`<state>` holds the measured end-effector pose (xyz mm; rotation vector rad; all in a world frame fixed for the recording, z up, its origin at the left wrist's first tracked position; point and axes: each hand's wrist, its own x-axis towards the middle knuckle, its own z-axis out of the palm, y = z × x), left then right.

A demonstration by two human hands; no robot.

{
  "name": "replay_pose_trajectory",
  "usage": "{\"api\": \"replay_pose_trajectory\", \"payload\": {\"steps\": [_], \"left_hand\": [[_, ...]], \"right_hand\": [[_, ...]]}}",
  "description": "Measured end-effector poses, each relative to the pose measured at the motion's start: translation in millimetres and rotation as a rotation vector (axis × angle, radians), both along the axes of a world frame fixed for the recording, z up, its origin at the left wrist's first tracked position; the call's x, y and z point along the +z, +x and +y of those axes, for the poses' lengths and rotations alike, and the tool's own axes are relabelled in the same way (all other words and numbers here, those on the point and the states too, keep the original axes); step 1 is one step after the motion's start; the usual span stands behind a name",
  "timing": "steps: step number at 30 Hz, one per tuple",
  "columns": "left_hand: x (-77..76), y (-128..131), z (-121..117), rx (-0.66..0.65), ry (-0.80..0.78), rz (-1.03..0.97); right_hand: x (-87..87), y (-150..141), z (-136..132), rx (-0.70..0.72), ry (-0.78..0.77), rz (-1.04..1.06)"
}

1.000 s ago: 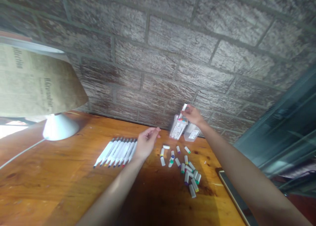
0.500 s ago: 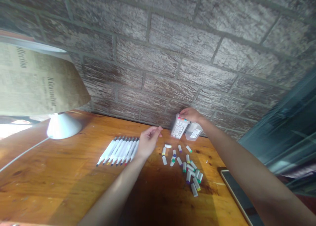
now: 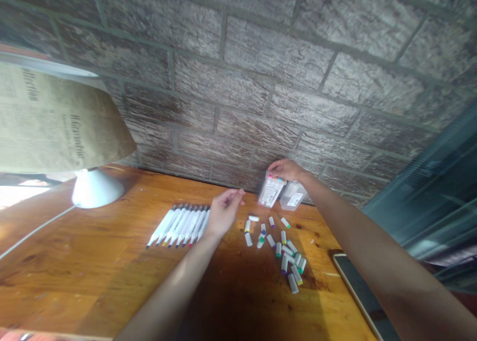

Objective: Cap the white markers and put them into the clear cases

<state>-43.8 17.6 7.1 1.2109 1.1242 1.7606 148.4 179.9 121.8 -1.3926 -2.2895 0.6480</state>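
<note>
My right hand [image 3: 287,170] reaches to the back of the wooden table [image 3: 74,261] and rests, fingers curled, on top of a clear marker box [image 3: 271,190] holding several capped markers. A second clear box [image 3: 293,196] stands just right of it. My left hand [image 3: 223,212] hovers with loosely curled fingers and thumb near fingertips, nothing visible in it, between a row of several uncapped white markers [image 3: 181,226] and a scatter of loose marker caps [image 3: 281,249].
A brick wall [image 3: 261,83] rises right behind the boxes. A lamp with a paper shade [image 3: 55,127] and white base [image 3: 97,188] stands at the left, its cord trailing off. A phone [image 3: 359,291] lies at the table's right edge.
My right hand pushed a marker down into the box and now rests on the box top. My left hand has barely moved.
</note>
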Motion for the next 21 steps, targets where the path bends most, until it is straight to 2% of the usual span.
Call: {"api": "replay_pose_trajectory", "payload": {"steps": [7, 10, 12, 15, 17, 21], "left_hand": [[-0.5, -0.3, 0.3, 0.002, -0.005, 0.018], [-0.5, -0.6, 0.3, 0.003, -0.003, 0.027], [-0.1, -0.3, -0.1, 0.004, -0.012, 0.039], [0.4, 0.9, -1.9, -0.006, -0.032, 0.096], [-0.2, 1.7, -3.9, -0.007, -0.018, 0.172], [-4.5, 2.5, -8.2, 0.036, 0.020, 0.410]], "right_hand": [[7.3, 8.6, -0.8, 0.044, -0.086, 0.112], [8.9, 17.4, -8.1, -0.001, -0.011, 0.222], [3.4, 25.9, -20.7, -0.063, 0.083, 0.319], [-20.9, 42.8, -51.2, -0.167, 0.205, 0.462], [-47.4, 55.0, -74.7, -0.290, 0.276, 0.594], [-104.4, 70.4, -111.7, -0.437, 0.267, 0.695]]}}
